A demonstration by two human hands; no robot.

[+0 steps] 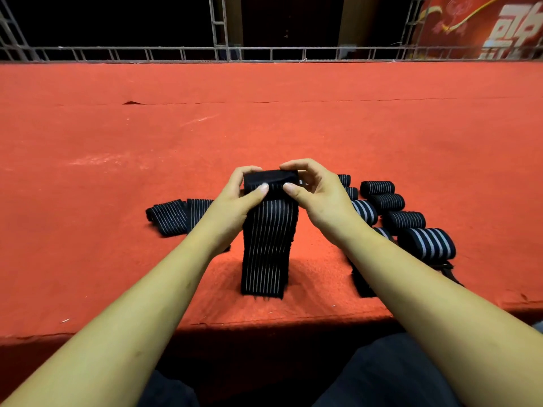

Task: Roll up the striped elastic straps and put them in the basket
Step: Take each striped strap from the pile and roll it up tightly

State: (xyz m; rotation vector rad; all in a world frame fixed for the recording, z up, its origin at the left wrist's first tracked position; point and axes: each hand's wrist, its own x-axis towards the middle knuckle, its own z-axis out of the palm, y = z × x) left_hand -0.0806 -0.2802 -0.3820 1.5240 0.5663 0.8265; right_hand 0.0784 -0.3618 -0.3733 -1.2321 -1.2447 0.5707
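Left hand (239,195) and right hand (311,190) both pinch the rolled top end of a black elastic strap with thin white stripes (269,245), thumbs in front, fingers curled behind. Its tail hangs to the red felt-covered table (264,127). Finished rolls (404,220) lie right.

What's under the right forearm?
Under the right forearm, a flat black strap lies on the red cloth, only its near end showing. A rolled strap peeks out beside the wrist. The arm covers the rest of both.
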